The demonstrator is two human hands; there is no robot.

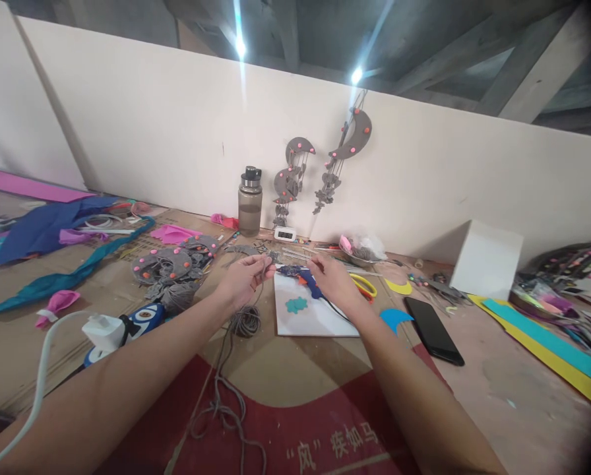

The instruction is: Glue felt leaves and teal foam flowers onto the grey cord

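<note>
My left hand (246, 278) is pinched closed on a thin grey cord, which hangs down from the fingers to a small coil of grey cord (246, 321) on the cardboard. Loose strands trail on towards the front edge. To the right, my right hand (332, 282) has its fingertips pressed together; whatever they hold is too small to make out. Just below and beside that hand lies a blue glue gun (314, 286) on a white board (300, 323). A teal scalloped felt piece (296, 305) rests on the same board.
Behind stand a water bottle (250, 204) and a small digital clock (285, 234). Grey moon-shaped hangings (357, 135) are on the wall. Right lie yellow-handled scissors (365, 285), a blue crescent (394, 319) and a black phone (433, 330). A power strip (147, 320) with a white plug sits left.
</note>
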